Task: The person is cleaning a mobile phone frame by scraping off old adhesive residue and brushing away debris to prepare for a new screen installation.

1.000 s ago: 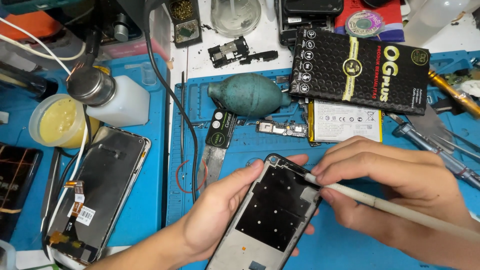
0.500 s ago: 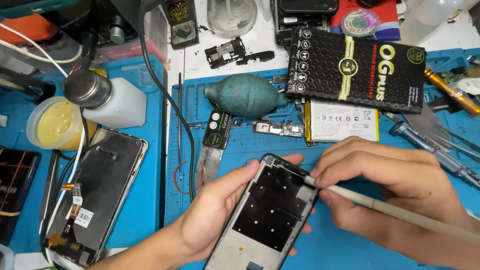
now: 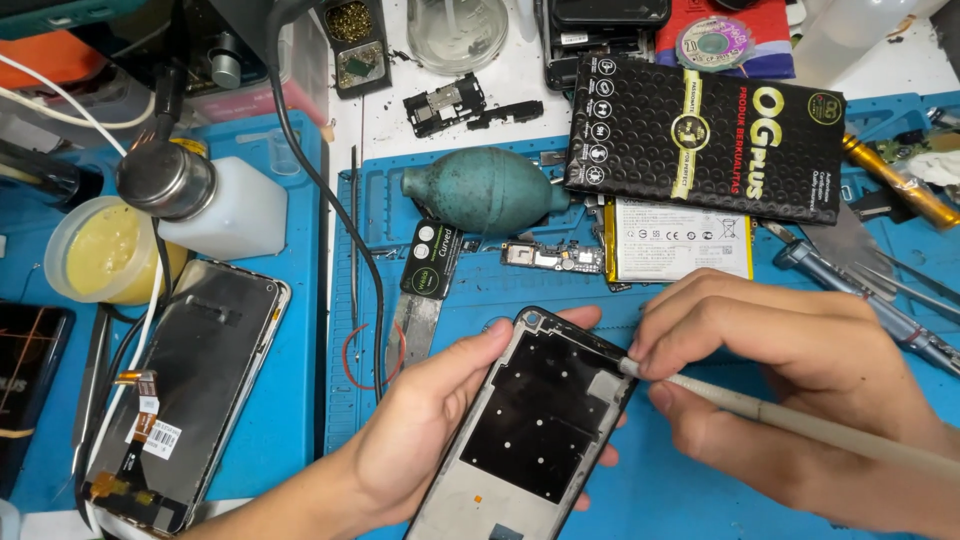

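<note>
Frame of a stripped phone, a black rectangular chassis with a pale lower panel (image 3: 530,430), is what I am cradling low in the middle of the view, tilted up off the blue silicone mat (image 3: 690,500) on the worktop. My left hand (image 3: 420,430) is wrapping it from underneath, thumb pressing the near edge and fingertips curling over the top corner, so the frame is staying braced. My right hand (image 3: 780,370) is pinching a slim grey-white stick tool (image 3: 790,420) like a pen, its tip touching the frame's upper right edge, an angle suited to scraping along the rim. Just beyond, a white flat battery (image 3: 680,240), a small green circuit strip (image 3: 550,258) and a teal rubber air blower (image 3: 485,190) are lying within reach. A detached dark screen panel (image 3: 190,380) is resting well apart on the left.
</note>
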